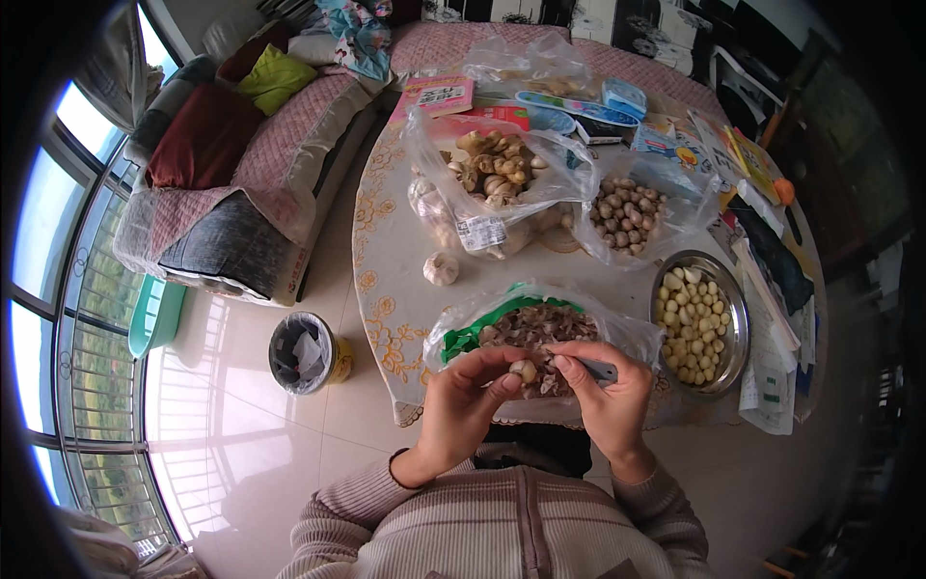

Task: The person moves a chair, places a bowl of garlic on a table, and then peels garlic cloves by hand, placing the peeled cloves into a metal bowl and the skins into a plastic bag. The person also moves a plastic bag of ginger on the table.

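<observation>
Between the thumb and fingers of my left hand (463, 394) is a small, pale, partly skinned garlic clove (523, 371). My right hand (613, 394), close beside it, grips a small tool with a grey handle (600, 371), probably a paring knife; its blade is hidden. Its thumb and forefinger meet near the clove. Below both hands lies a plastic bag (448, 329), green inside, filled with dry garlic skins (539, 324). To the right, a steel bowl (741, 318) contains many peeled garlic cloves (691, 326).
Farther back, a clear bag (481, 231) holds ginger (499, 155) and garlic bulbs; another holds small brownish round bulbs (628, 213). One garlic bulb (440, 268) lies loose. Books (434, 95) and papers crowd the table's back and right. A lined bin (307, 354) stands on the floor.
</observation>
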Tool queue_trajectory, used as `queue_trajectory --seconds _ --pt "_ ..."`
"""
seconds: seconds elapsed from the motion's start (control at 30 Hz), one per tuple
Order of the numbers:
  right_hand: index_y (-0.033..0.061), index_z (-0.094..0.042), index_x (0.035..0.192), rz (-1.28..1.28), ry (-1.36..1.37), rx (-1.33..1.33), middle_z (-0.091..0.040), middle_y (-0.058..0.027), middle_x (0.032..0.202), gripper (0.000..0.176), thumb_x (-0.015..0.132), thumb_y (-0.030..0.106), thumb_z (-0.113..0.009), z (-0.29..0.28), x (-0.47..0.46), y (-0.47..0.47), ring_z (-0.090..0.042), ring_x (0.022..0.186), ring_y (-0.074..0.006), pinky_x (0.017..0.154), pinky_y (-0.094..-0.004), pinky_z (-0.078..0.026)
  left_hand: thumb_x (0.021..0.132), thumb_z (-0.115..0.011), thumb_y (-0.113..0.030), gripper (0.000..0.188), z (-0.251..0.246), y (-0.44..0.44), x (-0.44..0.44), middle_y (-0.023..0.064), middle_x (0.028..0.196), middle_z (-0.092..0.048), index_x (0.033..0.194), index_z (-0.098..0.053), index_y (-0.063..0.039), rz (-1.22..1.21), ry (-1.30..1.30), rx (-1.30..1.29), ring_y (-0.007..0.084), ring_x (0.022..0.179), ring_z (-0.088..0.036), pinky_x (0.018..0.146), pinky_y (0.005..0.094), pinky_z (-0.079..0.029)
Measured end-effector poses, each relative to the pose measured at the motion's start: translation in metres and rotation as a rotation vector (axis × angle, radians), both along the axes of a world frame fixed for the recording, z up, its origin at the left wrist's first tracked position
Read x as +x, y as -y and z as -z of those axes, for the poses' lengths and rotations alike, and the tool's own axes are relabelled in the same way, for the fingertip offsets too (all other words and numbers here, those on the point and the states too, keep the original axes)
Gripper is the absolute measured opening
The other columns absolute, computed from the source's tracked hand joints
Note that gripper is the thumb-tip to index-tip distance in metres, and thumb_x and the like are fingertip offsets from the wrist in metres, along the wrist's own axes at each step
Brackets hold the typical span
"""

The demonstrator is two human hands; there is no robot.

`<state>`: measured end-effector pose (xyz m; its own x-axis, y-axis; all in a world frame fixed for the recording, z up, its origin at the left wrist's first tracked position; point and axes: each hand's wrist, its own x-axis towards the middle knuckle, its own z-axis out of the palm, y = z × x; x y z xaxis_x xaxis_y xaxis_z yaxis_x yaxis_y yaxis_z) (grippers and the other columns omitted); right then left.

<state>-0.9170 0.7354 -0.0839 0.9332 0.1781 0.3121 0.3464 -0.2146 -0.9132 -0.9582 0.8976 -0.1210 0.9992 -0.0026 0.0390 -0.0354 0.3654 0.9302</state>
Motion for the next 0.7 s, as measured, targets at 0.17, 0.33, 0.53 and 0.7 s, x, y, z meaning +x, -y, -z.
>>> queue_trajectory --seconds 0.17,0.33,0.53,0.7 --pt "-0.001 -0.067 0.093 0.05 -0.007 -0.027 -0.07 -0.0078 0.085 0.01 0.085 0.004 -0.065 0.001 0.003 0.004 -0.064 0.075 -0.0112 0.069 -0.0245 -0.051 0.091 -0.056 -0.005 0.028 0.002 0.0 0.004 0.0057 0.109 -0.062 0.119 -0.054 0.0 0.121 -0.086 -0.222 0.0115 0.098 -0.058 0.084 0.0259 -0.049" --pt "-0.0032 -0.066 0.092 0.15 -0.031 0.038 -0.068 -0.0098 0.09 0.011 0.084 0.004 -0.066 0.008 0.002 0.003 -0.063 0.082 -0.0132 0.077 -0.0253 -0.049 0.093 -0.055 -0.009 0.03 0.0 0.001 0.005 0.0056 0.111 -0.06 0.121 -0.052 -0.002 0.183 -0.179 -0.459 0.0115 0.101 -0.056 0.084 0.0254 -0.046" --pt "-0.0029 -0.066 0.088 0.003 0.195 -0.112 -0.067 -0.0128 0.097 0.008 0.08 -0.001 -0.067 -0.005 0.002 0.002 -0.064 0.091 -0.0211 0.082 -0.0301 -0.049 0.09 -0.06 -0.008 0.031 0.001 0.003 0.005 0.0025 0.105 -0.06 0.119 -0.051 -0.002 0.033 -0.05 -0.163 0.0091 0.095 -0.057 0.078 0.0227 -0.047" --pt "-0.003 -0.066 0.089 -0.175 0.038 -0.012 -0.067 -0.0158 0.1 0.009 0.081 -0.002 -0.066 -0.007 -0.003 0.001 -0.065 0.091 -0.0214 0.08 -0.03 -0.052 0.085 -0.064 -0.003 0.03 0.006 0.005 0.004 0.0031 0.102 -0.06 0.113 -0.052 -0.001 -0.041 -0.017 -0.053 0.0088 0.092 -0.058 0.077 0.0215 -0.049"
